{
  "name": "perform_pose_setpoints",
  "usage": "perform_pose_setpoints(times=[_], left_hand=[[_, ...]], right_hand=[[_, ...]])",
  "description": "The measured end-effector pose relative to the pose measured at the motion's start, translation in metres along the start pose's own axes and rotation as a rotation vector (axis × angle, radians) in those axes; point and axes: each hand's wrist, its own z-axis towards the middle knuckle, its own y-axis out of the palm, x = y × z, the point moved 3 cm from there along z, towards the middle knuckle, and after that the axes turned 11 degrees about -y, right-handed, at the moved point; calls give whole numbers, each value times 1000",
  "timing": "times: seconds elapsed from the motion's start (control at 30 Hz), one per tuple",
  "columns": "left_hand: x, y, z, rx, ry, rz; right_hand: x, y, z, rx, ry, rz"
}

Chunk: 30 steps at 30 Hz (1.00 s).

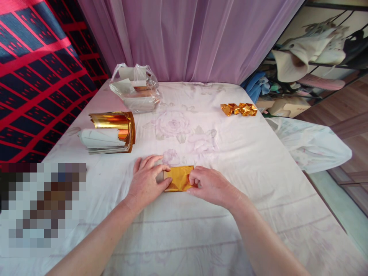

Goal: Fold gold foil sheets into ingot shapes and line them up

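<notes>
A folded piece of gold paper (180,177) lies flat on the flowered tablecloth (230,153), between the person's two hands. The left hand (149,178) is at the left end of the gold paper, fairly open, its fingers spread and a little bent; the thumb and index finger rest on the paper without closing round it. The right hand (211,186) is at the right end of the gold paper, mostly closed, its fingers curled in and the thumb near the lower corner. It touches that end, but I cannot tell whether it pinches the edge.

To the left of the gold paper and farther back is a curved stack of sheets (126,132), some shiny gold, some white. Behind that stack, also left of the gold paper, stands a clear plastic bag (140,97) with more sheets inside. Beyond the gold paper to the right lie crumpled-looking gold foil shapes (238,109) in a row. Straight beyond the gold paper hangs a purple curtain (195,42). Far to its right are a pale bag (313,145) and a shelf with a light hat (290,63).
</notes>
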Motion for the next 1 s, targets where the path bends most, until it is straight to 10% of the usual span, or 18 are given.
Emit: perform_pose_setpoints(times=[1.0], left_hand=[[-4,-2,-2,-144,86,62]], right_hand=[[8,-2,0,-9,-50,103]])
